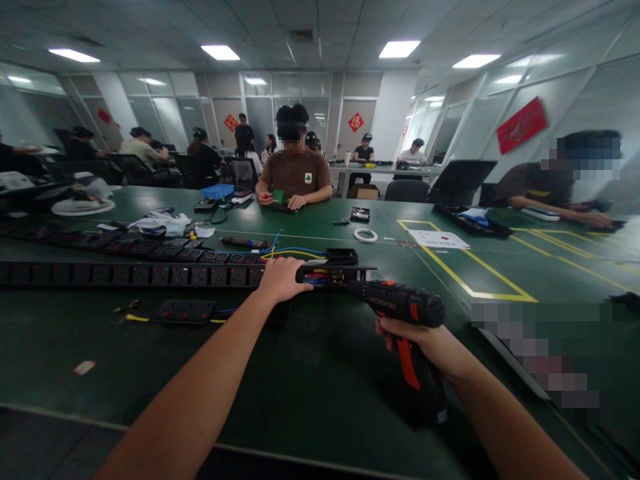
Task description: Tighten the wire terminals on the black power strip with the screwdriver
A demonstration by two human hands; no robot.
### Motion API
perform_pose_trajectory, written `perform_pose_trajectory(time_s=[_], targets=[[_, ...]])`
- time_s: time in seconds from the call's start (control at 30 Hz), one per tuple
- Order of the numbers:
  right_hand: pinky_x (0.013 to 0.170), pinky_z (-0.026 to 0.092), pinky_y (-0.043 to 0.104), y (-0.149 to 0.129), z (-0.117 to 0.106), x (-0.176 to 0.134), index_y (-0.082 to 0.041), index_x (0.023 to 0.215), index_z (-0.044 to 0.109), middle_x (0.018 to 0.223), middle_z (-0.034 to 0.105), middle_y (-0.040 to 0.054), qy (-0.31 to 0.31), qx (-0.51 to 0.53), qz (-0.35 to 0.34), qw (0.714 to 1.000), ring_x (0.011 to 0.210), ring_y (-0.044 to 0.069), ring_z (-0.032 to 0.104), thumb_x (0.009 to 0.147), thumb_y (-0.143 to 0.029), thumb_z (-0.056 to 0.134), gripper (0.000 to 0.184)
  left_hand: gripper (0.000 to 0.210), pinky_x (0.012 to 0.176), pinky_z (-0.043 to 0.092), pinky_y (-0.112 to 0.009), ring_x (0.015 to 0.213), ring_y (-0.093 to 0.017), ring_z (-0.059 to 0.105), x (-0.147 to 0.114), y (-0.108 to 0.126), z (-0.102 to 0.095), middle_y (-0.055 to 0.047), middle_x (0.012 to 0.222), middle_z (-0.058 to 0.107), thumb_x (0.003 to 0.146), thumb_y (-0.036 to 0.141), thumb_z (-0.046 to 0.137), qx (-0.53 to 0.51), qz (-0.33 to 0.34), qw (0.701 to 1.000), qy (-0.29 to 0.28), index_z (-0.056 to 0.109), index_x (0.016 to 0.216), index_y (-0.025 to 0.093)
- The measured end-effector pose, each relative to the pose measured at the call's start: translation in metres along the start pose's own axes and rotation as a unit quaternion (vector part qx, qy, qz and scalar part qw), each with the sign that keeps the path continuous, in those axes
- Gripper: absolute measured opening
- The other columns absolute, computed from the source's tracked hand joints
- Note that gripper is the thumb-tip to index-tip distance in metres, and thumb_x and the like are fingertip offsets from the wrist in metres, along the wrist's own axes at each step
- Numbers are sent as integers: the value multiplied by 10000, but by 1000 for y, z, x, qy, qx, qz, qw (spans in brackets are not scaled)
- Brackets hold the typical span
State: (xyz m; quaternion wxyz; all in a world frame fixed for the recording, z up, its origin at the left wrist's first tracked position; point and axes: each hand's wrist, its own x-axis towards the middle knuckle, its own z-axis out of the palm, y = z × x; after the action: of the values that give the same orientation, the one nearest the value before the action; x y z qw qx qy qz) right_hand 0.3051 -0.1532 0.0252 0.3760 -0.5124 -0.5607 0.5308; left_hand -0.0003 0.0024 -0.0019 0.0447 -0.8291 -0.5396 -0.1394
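Nr R end of strip (pixel 190 275): drill (pixel 406 301)

A hand could pass over the near stretch of the desk (pixel 310 393), between the two forearms. Leftward, the long black socket strip (pixel 150 275) bars the way across, with a second strip (pixel 167 251) just behind it and a loose socket module (pixel 185 311) in front. At the right end, the left hand (pixel 283 279) and the drill (pixel 407 303) block a reach. Beyond the drill, a lane leads back between the white ring (pixel 365 231) and the paper sheet (pixel 435 240), past small scattered bits (pixel 407 245).
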Motion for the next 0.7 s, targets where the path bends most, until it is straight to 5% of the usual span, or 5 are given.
perform_pose_trajectory(time_s=[0.7], targets=[[587,411,312,-5,2,-1,-169,738,710,634,641,18,14,-31,11,999,600,176,571,711,-613,845,464,645,966,441,-468,1184,-353,624,0,0,0,-99,1313,694,829,744,664,8,7,1000,5,682,1267,271]])
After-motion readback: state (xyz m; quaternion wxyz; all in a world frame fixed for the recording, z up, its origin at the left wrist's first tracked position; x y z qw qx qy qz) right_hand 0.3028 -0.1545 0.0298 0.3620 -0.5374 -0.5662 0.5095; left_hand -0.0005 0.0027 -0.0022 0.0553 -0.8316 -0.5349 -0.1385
